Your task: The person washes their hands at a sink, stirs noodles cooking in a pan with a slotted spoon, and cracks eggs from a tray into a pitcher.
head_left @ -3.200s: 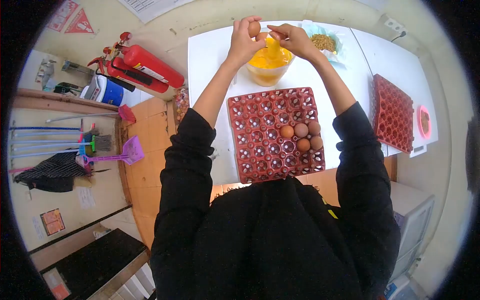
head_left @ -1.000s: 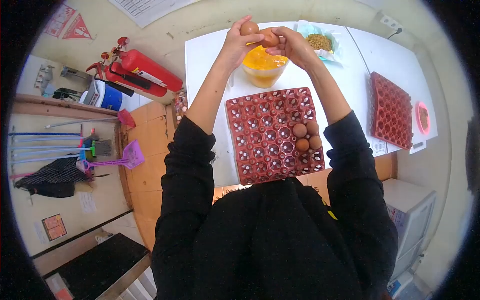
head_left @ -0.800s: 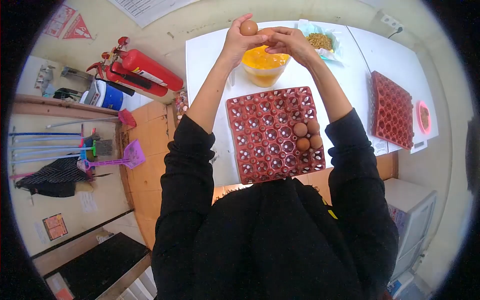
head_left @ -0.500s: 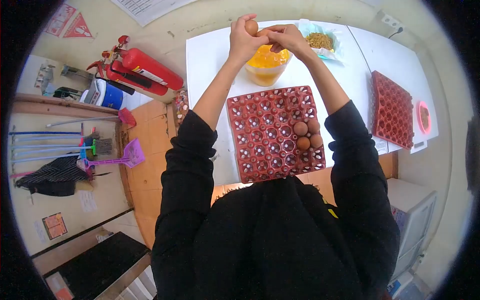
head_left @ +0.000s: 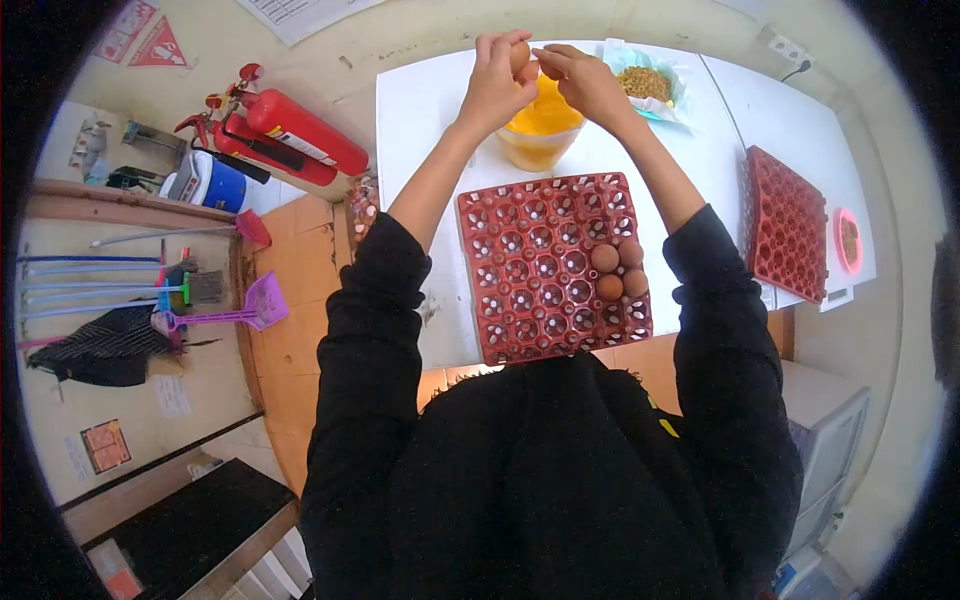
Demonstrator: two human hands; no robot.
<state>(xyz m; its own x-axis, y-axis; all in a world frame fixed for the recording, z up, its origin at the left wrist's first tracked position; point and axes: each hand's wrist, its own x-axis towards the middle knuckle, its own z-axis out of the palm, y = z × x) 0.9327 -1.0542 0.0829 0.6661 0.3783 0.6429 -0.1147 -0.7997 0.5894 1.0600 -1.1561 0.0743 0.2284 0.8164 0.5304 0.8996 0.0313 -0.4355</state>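
Observation:
At the far side of the white table, both my hands are over a translucent plastic tub [head_left: 535,150] holding bright yellow raw egg [head_left: 548,115]. My left hand [head_left: 493,88] is wrapped around a brown egg [head_left: 519,57]; whether that shell is whole cannot be seen. Close beside it, my right hand [head_left: 590,85] has curled fingers around a small brown piece that looks like eggshell [head_left: 550,70], partly hidden. Nearer my body lies a dark red plastic egg tray [head_left: 540,265], with several brown eggs [head_left: 610,288] grouped at its right side.
A second red egg tray [head_left: 785,225] lies on the right, beside a pink-rimmed dish [head_left: 848,240]. Brown crumbly material [head_left: 645,84] sits in a lined container at the back. Red fire extinguishers [head_left: 305,130] stand left of the table [head_left: 430,120].
My hands have drawn slightly apart above the tub, the right one shifting right. The brown piece now shows between its fingers. The eggs in the tray have stayed put.

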